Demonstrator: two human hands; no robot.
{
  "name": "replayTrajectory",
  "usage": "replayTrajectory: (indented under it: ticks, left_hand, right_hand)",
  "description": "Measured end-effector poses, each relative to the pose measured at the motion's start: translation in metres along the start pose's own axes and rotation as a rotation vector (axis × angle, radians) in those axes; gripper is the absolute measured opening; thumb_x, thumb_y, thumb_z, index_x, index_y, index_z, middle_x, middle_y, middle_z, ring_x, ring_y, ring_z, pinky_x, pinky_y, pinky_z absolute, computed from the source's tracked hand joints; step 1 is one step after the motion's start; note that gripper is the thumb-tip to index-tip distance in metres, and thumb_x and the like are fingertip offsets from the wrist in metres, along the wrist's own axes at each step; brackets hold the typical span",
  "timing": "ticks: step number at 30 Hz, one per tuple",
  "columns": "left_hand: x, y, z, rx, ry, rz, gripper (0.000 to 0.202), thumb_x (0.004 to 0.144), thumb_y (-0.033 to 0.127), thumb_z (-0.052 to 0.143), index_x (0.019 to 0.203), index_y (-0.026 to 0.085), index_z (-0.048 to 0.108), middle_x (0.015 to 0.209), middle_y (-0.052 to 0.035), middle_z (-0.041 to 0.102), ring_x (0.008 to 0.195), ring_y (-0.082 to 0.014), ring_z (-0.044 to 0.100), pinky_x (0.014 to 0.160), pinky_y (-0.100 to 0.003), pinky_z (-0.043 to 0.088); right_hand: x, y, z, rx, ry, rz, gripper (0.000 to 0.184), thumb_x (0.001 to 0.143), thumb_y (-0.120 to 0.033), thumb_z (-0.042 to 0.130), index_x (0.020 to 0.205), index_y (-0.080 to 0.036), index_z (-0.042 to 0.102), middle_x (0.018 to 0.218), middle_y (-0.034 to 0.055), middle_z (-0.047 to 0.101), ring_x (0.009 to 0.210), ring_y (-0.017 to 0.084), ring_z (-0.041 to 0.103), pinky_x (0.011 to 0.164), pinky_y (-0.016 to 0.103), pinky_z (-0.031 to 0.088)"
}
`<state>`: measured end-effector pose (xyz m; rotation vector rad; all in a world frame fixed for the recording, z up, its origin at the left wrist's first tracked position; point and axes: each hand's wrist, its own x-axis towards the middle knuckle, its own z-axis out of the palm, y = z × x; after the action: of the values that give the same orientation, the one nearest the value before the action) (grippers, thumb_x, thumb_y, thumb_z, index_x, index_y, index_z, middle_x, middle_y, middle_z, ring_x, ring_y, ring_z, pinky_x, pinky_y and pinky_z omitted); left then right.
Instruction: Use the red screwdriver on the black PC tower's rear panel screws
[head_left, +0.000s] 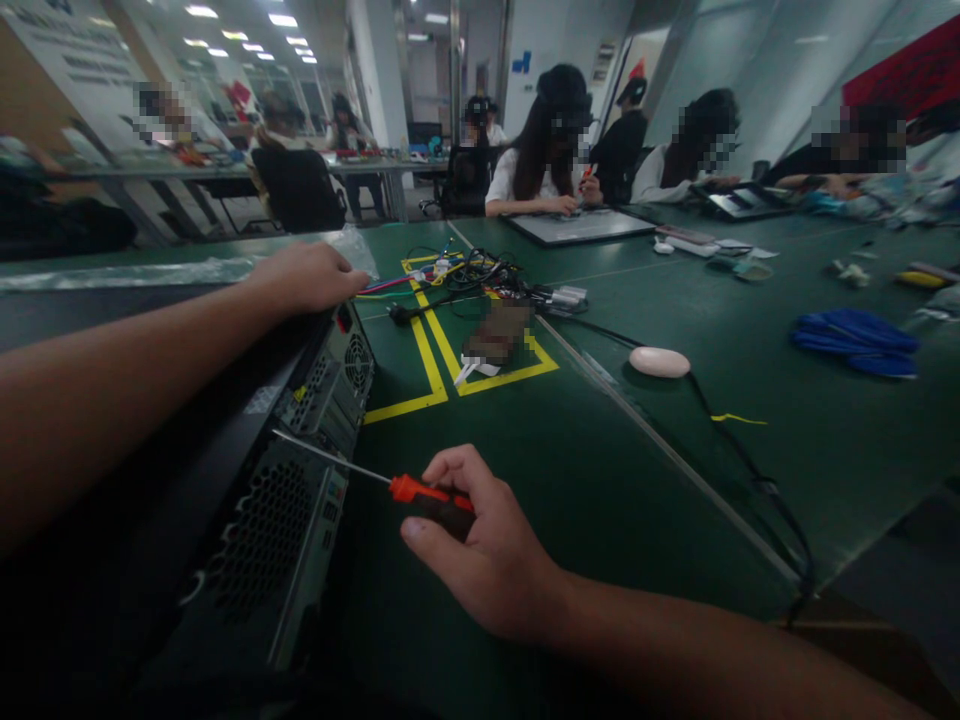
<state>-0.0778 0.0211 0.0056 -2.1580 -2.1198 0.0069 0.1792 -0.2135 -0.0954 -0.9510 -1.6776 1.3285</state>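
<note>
A black desktop computer case [150, 360] lies at the left, its metal back panel [300, 510] with vent holes and ports facing right. My left hand [311, 275] is closed over the case's far rear corner; its fingertips are partly hidden. In my right hand [487, 545] is a screwdriver [431, 500] with an orange and black handle, held by thumb and fingers. Its long thin shaft points left, and the tip is at the back panel near the case's upper edge. Whether the tip sits in a screw I cannot tell.
Beyond the case, a tangle of cables [487, 270] and a brown object [499, 330] lie around yellow tape marks [431, 365] on the green table. Right of them are a pale oval piece [658, 362] on a black cord and a blue cloth bundle [855, 340]. Several people sit beyond.
</note>
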Motion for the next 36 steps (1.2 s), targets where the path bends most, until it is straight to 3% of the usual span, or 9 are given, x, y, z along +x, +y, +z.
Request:
replayTrajectory:
  ticks: [19, 36]
  left_hand:
    - [-0.0024, 0.0019, -0.0013, -0.016, 0.002, -0.010, 0.071, 0.088, 0.063, 0.036, 0.120, 0.018, 0.079, 0.119, -0.0199, 0.071, 0.112, -0.0418, 0.064, 0.092, -0.052, 0.050]
    - [-0.0030, 0.0033, -0.0023, -0.028, -0.002, -0.036, 0.070, 0.087, 0.065, 0.039, 0.118, 0.018, 0.079, 0.118, -0.0189, 0.072, 0.112, -0.0409, 0.064, 0.093, -0.051, 0.050]
  right_hand:
    - [0.0023, -0.0029, -0.0007, 0.012, 0.034, 0.021, 0.012, 0.088, -0.024, 0.067, 0.092, -0.022, 0.056, 0.075, -0.0054, 0.051, 0.065, 0.013, 0.048, 0.063, 0.026, 0.039]
    - [0.0034, 0.0011, 0.0001, -0.024, 0.048, -0.018, 0.011, 0.097, -0.028, 0.062, 0.095, -0.019, 0.067, 0.082, -0.0006, 0.061, 0.075, 0.015, 0.056, 0.069, 0.028, 0.044]
